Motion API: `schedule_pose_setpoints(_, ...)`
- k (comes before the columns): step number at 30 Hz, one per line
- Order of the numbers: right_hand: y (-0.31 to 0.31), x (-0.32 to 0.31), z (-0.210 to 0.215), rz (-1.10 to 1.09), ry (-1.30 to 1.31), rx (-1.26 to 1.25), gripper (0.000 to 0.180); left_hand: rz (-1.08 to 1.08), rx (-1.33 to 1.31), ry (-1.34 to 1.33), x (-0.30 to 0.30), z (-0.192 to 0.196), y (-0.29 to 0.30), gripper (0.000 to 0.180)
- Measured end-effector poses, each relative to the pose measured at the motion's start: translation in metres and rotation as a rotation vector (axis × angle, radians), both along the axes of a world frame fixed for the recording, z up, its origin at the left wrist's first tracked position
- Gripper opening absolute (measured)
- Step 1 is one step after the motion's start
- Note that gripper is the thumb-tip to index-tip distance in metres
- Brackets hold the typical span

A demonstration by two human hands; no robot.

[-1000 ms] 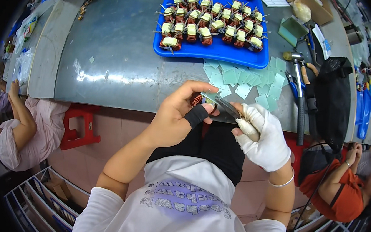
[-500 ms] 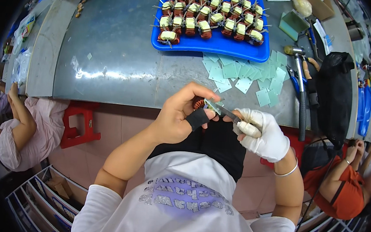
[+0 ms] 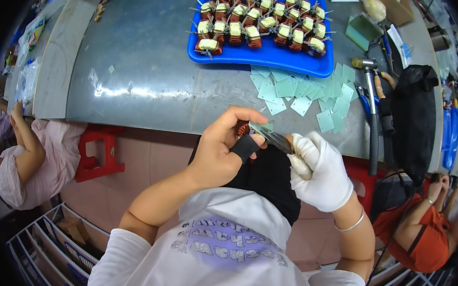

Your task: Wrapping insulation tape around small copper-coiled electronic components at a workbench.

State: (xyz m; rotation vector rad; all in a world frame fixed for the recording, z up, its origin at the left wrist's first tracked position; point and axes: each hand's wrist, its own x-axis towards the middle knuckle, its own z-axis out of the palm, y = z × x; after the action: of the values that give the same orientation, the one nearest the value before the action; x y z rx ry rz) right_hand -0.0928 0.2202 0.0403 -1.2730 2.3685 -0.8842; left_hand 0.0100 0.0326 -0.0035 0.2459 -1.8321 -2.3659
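Just beyond the table's front edge, my left hand (image 3: 220, 152) is closed round a copper-wound coil (image 3: 244, 129) with a small pale green plate (image 3: 266, 126) against it. A black band covers the left thumb. My right hand (image 3: 320, 174), in a white glove, grips a dark metal tool (image 3: 278, 141) with a long tapering tip. That tip reaches the plate near the left thumb and fingertips. Fingers hide the tool's handle and most of the coil, so the tool's exact kind cannot be made out.
A blue tray (image 3: 262, 59) of several coils stands at the back. Loose green plates (image 3: 292, 89) lie before it. To the right are a hammer (image 3: 372, 116), a black bag (image 3: 411, 119) and a green box (image 3: 362, 32). Other people sit left and right, near a red stool (image 3: 99, 151).
My right hand has turned and come slightly lower, and the metal tool now shows a broader side. The left hand has shifted down a little, still holding the coil and plate.
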Motion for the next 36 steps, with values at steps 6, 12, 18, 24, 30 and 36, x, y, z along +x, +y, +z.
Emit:
schedule_pose_setpoints(6, 0.001, -0.002, -0.009, 0.014, 0.316, -0.004, 0.042, 0.136, 0.074, -0.035, 0.001, -0.003, 0.018, 0.029)
schedule_pose_setpoints(12, 0.0, -0.002, 0.002, 0.002, 0.199, 0.051, 0.043, 0.108, 0.04, 0.029, 0.003, -0.004, 0.015, 0.036)
schedule_pose_setpoints(18, -0.001, 0.003, -0.001, -0.13, 0.169, -0.041, 0.04, 0.13, -0.057, -0.004, 0.002, -0.008, 0.005, 0.04)
schedule_pose_setpoints(24, -0.012, 0.012, -0.005, -0.134, 0.089, -0.066, 0.042, 0.137, -0.101, 0.013, 0.001, 0.0, 0.005, 0.038)
schedule_pose_setpoints(30, -0.009, 0.008, 0.001, -0.069, 0.05, 0.078, 0.042, 0.11, -0.238, 0.095, -0.001, -0.004, 0.0, 0.035)
schedule_pose_setpoints(36, -0.006, -0.006, 0.026, 0.016, 0.028, 0.269, 0.034, -0.094, -0.437, 0.154, -0.001, -0.002, -0.012, 0.034)
